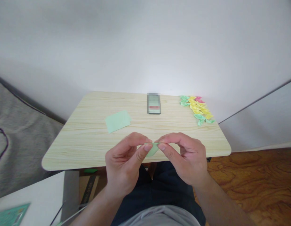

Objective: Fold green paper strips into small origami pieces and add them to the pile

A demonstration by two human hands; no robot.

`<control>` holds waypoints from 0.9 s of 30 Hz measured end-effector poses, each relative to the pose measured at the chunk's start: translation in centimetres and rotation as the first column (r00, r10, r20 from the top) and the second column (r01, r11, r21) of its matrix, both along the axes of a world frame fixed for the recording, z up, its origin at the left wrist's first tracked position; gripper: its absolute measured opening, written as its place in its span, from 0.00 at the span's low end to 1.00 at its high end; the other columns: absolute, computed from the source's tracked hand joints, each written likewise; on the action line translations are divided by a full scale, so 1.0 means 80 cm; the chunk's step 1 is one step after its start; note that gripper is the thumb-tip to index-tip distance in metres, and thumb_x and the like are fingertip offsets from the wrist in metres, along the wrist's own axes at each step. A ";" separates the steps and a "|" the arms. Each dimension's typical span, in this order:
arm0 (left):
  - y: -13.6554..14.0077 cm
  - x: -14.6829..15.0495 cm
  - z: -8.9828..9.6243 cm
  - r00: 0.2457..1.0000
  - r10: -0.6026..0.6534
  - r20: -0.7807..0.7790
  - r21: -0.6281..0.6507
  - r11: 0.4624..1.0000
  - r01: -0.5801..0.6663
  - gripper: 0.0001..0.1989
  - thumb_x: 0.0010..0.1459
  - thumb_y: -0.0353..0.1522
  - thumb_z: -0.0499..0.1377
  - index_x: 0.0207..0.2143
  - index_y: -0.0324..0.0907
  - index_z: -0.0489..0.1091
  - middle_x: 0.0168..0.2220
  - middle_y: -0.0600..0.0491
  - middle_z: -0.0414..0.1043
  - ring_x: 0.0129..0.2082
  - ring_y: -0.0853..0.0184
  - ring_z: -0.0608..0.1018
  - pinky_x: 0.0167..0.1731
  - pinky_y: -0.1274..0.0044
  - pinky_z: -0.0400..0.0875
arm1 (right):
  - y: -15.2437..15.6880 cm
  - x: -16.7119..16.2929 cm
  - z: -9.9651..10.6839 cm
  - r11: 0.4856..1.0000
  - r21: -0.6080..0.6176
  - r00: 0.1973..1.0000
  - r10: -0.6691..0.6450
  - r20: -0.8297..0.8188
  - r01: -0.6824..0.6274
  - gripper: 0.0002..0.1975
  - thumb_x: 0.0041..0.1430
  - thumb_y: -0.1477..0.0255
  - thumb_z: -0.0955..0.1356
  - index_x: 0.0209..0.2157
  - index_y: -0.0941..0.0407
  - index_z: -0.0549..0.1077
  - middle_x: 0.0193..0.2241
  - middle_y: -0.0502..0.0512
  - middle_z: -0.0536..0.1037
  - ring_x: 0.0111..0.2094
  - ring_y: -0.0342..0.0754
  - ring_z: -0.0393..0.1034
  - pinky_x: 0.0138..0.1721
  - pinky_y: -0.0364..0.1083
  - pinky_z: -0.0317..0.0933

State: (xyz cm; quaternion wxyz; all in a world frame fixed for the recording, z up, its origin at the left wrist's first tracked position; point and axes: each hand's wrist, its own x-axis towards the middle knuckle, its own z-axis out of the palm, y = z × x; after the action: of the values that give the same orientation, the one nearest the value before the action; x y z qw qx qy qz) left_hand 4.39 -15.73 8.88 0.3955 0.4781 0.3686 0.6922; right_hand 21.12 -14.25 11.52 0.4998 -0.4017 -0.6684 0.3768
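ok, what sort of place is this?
Probably a room in a home: a small wood-grain table by a plain pale wall, grey fabric at the left, and a wood-patterned floor at the right.

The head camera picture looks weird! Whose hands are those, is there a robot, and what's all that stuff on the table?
There's no robot here, just a person using bare hands. The camera sits on that person's head, looking forward and down, so you see almost what they see. There is only this one view.

The left hand and right hand pinch a small piece of green paper between thumbs and fingers, near the table's front edge.

On the wooden-looking table, flat pale green paper lies toward the left. At the back, around the middle, is a dark-edged rectangle, too blurred to name for sure. Toward the right sit little shapes in green, yellow and pink that look like folded paper.
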 end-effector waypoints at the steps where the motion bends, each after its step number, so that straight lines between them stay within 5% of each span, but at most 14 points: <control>1: 0.001 0.000 -0.001 1.000 -0.003 0.009 -0.006 1.000 0.003 0.07 0.57 0.24 0.67 0.37 0.43 0.81 0.36 0.51 0.78 0.38 0.67 0.77 0.36 0.77 0.70 | 0.001 0.000 -0.001 1.000 -0.027 1.000 0.004 -0.008 -0.004 0.04 0.62 0.72 0.74 0.39 0.52 0.81 0.37 0.51 0.84 0.39 0.49 0.79 0.44 0.47 0.72; 5: 0.005 0.000 -0.006 0.998 0.008 0.059 -0.036 0.999 -0.006 0.06 0.57 0.25 0.67 0.37 0.43 0.81 0.35 0.52 0.77 0.38 0.68 0.77 0.35 0.78 0.71 | 0.005 0.003 -0.003 0.990 -0.122 0.995 0.084 0.051 -0.077 0.05 0.64 0.68 0.73 0.41 0.52 0.80 0.37 0.51 0.83 0.38 0.48 0.78 0.41 0.46 0.71; 10: 0.009 0.002 -0.009 0.997 -0.010 0.082 -0.069 0.998 0.016 0.05 0.57 0.26 0.68 0.35 0.43 0.81 0.35 0.52 0.77 0.37 0.69 0.76 0.35 0.79 0.70 | 0.011 0.006 -0.008 0.993 -0.076 0.989 0.095 0.116 -0.087 0.06 0.65 0.67 0.71 0.37 0.54 0.80 0.33 0.51 0.81 0.35 0.46 0.75 0.39 0.46 0.67; 22: 0.011 -0.008 -0.023 0.999 -0.025 0.024 -0.246 0.969 0.030 0.04 0.55 0.30 0.71 0.35 0.43 0.80 0.31 0.54 0.78 0.31 0.71 0.75 0.33 0.80 0.70 | 0.017 0.004 -0.029 0.960 -0.265 0.996 0.087 -0.037 -0.094 0.10 0.65 0.62 0.71 0.36 0.55 0.78 0.29 0.51 0.77 0.30 0.44 0.69 0.30 0.43 0.61; 27: 0.010 -0.006 -0.021 0.996 -0.073 0.049 -0.272 0.959 0.083 0.04 0.55 0.31 0.70 0.34 0.42 0.80 0.30 0.54 0.77 0.30 0.72 0.73 0.31 0.80 0.69 | 0.016 -0.001 -0.025 0.962 -0.248 0.992 0.095 -0.081 -0.112 0.11 0.67 0.62 0.69 0.35 0.55 0.77 0.28 0.50 0.75 0.30 0.43 0.67 0.31 0.42 0.61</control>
State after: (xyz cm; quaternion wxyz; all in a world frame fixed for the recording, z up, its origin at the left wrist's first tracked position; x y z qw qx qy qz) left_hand 3.92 -14.97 7.20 0.4919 0.4195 0.4340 0.6275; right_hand 21.04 -12.94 9.52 0.4468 -0.4134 -0.6179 0.4976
